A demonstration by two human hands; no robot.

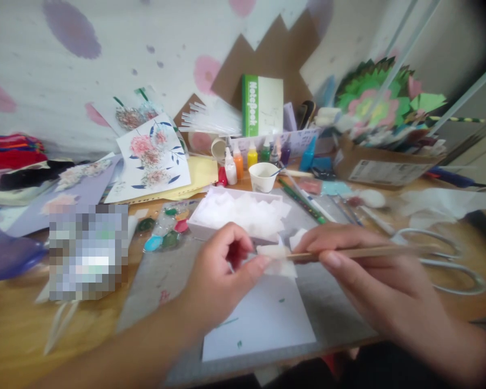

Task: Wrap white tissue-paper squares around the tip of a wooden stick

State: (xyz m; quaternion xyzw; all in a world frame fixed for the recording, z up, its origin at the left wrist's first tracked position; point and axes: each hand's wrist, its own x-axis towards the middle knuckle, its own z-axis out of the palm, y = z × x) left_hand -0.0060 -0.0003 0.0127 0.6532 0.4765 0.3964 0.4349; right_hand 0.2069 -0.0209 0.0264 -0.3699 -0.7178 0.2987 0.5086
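Observation:
My left hand (222,275) pinches a small piece of white tissue paper (276,258) between thumb and fingers. My right hand (364,270) grips a thin wooden stick (360,252) whose tip meets the tissue piece. Both hands hover over a white sheet (263,319) lying on a grey cutting mat (162,281). Just behind them stands a white box (198,227) full of white tissue squares.
Scissors (441,254) lie at the right. A white cup (263,176), small paint bottles (243,156), a green notebook (251,105), flower prints (154,156), a paint palette (166,229) and a cardboard box (384,167) of paper flowers crowd the back. A blurred-out patch lies left.

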